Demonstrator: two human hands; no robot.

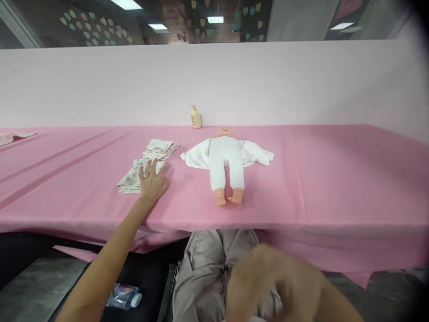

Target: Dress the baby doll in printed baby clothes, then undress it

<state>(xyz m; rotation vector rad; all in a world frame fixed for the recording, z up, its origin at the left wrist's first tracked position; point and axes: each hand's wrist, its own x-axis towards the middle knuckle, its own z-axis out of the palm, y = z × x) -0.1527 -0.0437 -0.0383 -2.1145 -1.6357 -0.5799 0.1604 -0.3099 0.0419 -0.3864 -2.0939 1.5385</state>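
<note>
My left hand rests with spread fingers on the nearer of two folded patterned cloths. The farther folded cloth lies just behind it. My right hand is raised over my lap, close to the camera and smeared by motion, so its fingers cannot be made out. A baby doll lies on its back in the middle of the table, feet toward me, its body and legs white. A white garment is spread beneath it with the sleeves out to both sides.
A pink cloth covers the table, which meets a white wall at the back. A cream pump bottle stands by the wall. Another cloth lies at the far left. A plastic bottle lies on a black chair beside me.
</note>
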